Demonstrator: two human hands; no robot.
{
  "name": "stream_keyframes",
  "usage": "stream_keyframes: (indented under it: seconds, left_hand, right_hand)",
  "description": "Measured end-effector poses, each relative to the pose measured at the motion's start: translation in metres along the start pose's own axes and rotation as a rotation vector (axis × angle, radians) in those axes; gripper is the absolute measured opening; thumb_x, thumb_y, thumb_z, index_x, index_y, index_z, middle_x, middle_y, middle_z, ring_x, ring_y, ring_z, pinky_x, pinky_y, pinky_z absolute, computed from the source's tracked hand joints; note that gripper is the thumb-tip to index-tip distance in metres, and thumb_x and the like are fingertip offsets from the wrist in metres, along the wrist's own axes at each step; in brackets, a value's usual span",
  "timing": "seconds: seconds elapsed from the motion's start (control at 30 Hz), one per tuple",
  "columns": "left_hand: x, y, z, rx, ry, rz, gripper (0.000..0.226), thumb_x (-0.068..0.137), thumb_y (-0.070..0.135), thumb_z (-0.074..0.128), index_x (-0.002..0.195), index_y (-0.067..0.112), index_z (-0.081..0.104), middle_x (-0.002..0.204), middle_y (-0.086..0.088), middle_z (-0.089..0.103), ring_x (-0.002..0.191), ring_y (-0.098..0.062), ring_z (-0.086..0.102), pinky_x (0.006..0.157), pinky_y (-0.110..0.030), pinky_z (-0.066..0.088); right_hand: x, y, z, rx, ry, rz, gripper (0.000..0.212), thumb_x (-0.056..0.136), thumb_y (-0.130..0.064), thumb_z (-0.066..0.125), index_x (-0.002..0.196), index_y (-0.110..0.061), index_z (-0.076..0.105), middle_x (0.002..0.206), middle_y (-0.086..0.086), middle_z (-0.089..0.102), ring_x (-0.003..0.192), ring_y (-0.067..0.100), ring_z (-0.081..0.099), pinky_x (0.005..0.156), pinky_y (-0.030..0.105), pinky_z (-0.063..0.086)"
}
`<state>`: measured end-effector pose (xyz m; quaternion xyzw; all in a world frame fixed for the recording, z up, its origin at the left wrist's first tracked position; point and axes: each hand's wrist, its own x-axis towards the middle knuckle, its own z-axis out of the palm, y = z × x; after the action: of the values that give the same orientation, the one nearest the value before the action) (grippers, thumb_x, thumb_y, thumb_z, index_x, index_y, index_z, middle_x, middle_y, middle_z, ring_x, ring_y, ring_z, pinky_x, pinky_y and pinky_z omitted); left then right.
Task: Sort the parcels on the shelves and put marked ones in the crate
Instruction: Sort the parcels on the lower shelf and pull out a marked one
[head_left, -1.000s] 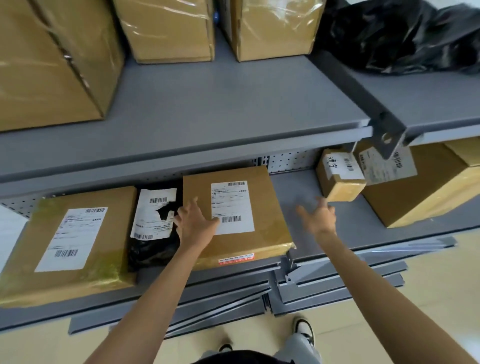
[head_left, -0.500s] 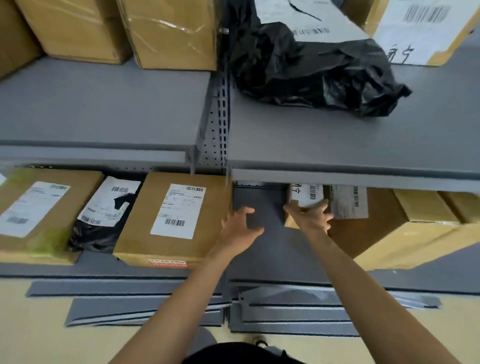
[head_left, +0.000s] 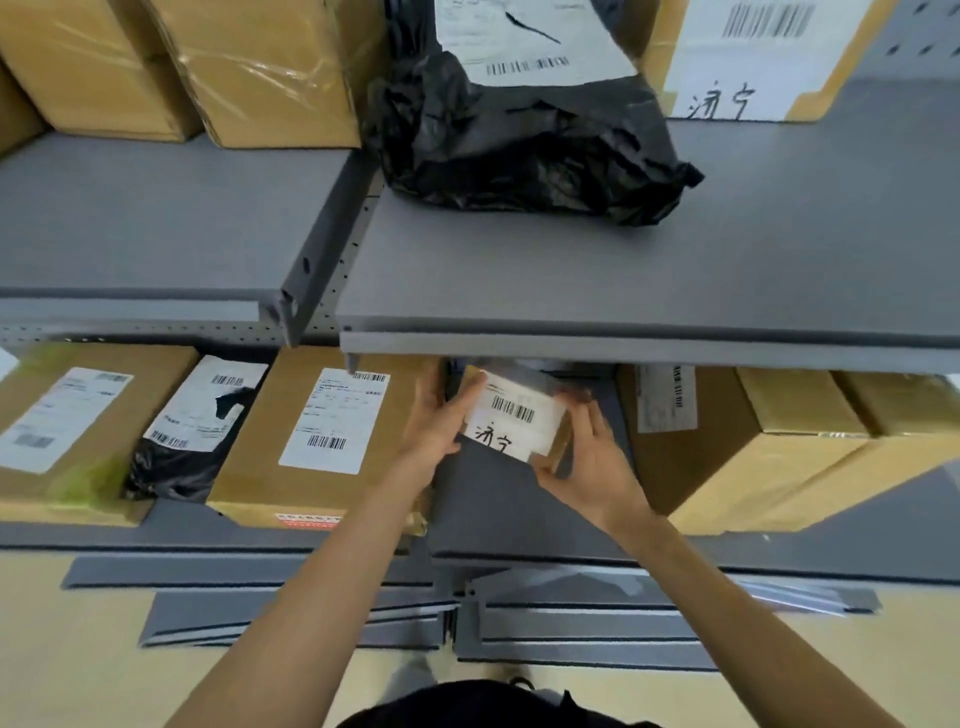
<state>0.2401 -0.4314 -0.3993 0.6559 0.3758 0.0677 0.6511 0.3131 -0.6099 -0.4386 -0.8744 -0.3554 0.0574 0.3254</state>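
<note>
A small cardboard parcel (head_left: 511, 418) with a white label, a barcode and black handwritten marks sits low on the lower shelf (head_left: 498, 509), just under the upper shelf's front edge. My left hand (head_left: 434, 426) grips its left side. My right hand (head_left: 589, 457) holds its right side and lower corner. The parcel is tilted, label facing me. No crate is in view.
Left on the lower shelf lie a labelled flat box (head_left: 322, 436), a black bag parcel (head_left: 187, 441) and another box (head_left: 67, 421); large boxes (head_left: 753, 441) stand right. The upper shelf (head_left: 597, 291) holds a black bag (head_left: 524, 140), taped boxes (head_left: 270, 73) and a marked box (head_left: 748, 57).
Both hands have closed on the small marked parcel and drawn it forward and left from beside the large right box. The view has moved closer.
</note>
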Motion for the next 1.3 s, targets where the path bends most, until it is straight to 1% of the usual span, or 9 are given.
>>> stream_keyframes:
  seconds: [0.1, 0.2, 0.37, 0.53, 0.7, 0.97, 1.1, 1.2, 1.3]
  left_hand:
    - [-0.003, 0.004, 0.003, -0.055, -0.061, -0.069, 0.06, 0.077, 0.059, 0.061, 0.128, 0.034, 0.041, 0.094, 0.014, 0.058, 0.08, -0.005, 0.059, 0.056, -0.028, 0.057]
    - [-0.005, -0.002, 0.008, -0.045, -0.113, -0.094, 0.055, 0.078, 0.052, 0.063, 0.125, 0.029, 0.045, 0.103, 0.002, 0.064, 0.087, -0.012, 0.062, 0.053, -0.026, 0.056]
    - [-0.007, -0.012, 0.013, -0.088, -0.205, 0.048, 0.034, 0.083, 0.031, 0.066, 0.109, 0.042, 0.048, 0.102, 0.015, 0.064, 0.081, 0.004, 0.064, 0.056, -0.016, 0.052]
    - [-0.006, -0.029, 0.01, -0.094, -0.311, 0.027, 0.051, 0.082, 0.022, 0.067, 0.125, 0.037, 0.044, 0.113, 0.015, 0.06, 0.099, 0.0, 0.056, 0.069, -0.02, 0.046]
    - [0.001, -0.043, 0.005, 0.089, -0.247, 0.01, 0.054, 0.089, 0.02, 0.06, 0.139, 0.022, 0.039, 0.124, 0.002, 0.058, 0.106, -0.015, 0.057, 0.092, -0.036, 0.049]
    - [0.027, -0.027, 0.0, 0.352, -0.052, 0.086, 0.036, 0.085, 0.014, 0.064, 0.12, 0.009, 0.056, 0.115, -0.008, 0.065, 0.087, -0.022, 0.065, 0.082, -0.042, 0.056]
    - [0.044, -0.024, -0.003, 0.517, 0.037, 0.167, 0.032, 0.084, 0.012, 0.064, 0.115, 0.006, 0.062, 0.116, -0.011, 0.066, 0.095, -0.026, 0.066, 0.081, -0.036, 0.056]
    - [0.056, -0.027, -0.005, 0.55, 0.008, 0.208, 0.029, 0.086, 0.009, 0.061, 0.114, 0.007, 0.062, 0.119, -0.01, 0.065, 0.099, -0.024, 0.064, 0.075, -0.027, 0.054]
    - [0.063, -0.029, -0.009, 0.588, -0.051, 0.216, 0.043, 0.086, 0.005, 0.056, 0.128, 0.009, 0.052, 0.126, -0.01, 0.06, 0.094, -0.02, 0.062, 0.062, -0.016, 0.045]
  right_hand:
    - [-0.015, -0.004, -0.003, -0.056, 0.029, -0.066, 0.079, 0.074, -0.018, 0.073, 0.135, -0.027, 0.024, 0.15, 0.005, 0.02, 0.121, 0.031, 0.051, 0.078, 0.042, 0.057]
    - [-0.024, -0.008, 0.0, -0.071, 0.081, -0.006, 0.078, 0.075, -0.011, 0.072, 0.128, -0.035, 0.021, 0.152, 0.004, 0.013, 0.092, 0.032, 0.063, 0.062, 0.039, 0.058]
    - [-0.037, -0.01, 0.008, 0.468, 0.148, 0.317, 0.096, 0.067, -0.013, 0.081, 0.14, -0.026, 0.019, 0.136, -0.003, 0.041, 0.117, 0.017, 0.052, 0.091, 0.039, 0.052]
    - [-0.036, -0.004, 0.013, 0.921, 0.173, 0.651, 0.101, 0.071, 0.003, 0.076, 0.147, -0.016, 0.013, 0.116, -0.011, 0.054, 0.102, 0.001, 0.053, 0.091, 0.023, 0.043]
    - [-0.026, -0.007, 0.016, 0.842, 0.129, 0.618, 0.079, 0.075, 0.01, 0.067, 0.14, -0.013, 0.029, 0.112, -0.008, 0.056, 0.098, 0.001, 0.054, 0.067, 0.008, 0.05]
    - [0.015, -0.015, 0.031, 0.67, 0.012, 0.684, 0.067, 0.082, -0.002, 0.062, 0.14, -0.014, 0.031, 0.129, 0.005, 0.055, 0.118, 0.023, 0.052, 0.102, 0.038, 0.043]
    - [0.033, -0.014, 0.039, 0.628, -0.028, 0.682, 0.06, 0.083, 0.0, 0.056, 0.139, -0.013, 0.038, 0.127, 0.008, 0.058, 0.117, 0.025, 0.053, 0.097, 0.036, 0.046]
    - [0.039, -0.013, 0.046, 0.607, 0.017, 0.669, 0.063, 0.085, 0.005, 0.05, 0.141, -0.018, 0.034, 0.126, 0.01, 0.056, 0.107, 0.021, 0.053, 0.074, 0.019, 0.046]
    - [0.04, -0.013, 0.056, 0.68, 0.029, 0.673, 0.061, 0.088, 0.005, 0.047, 0.141, -0.015, 0.024, 0.129, 0.011, 0.054, 0.111, 0.02, 0.052, 0.084, 0.023, 0.04]
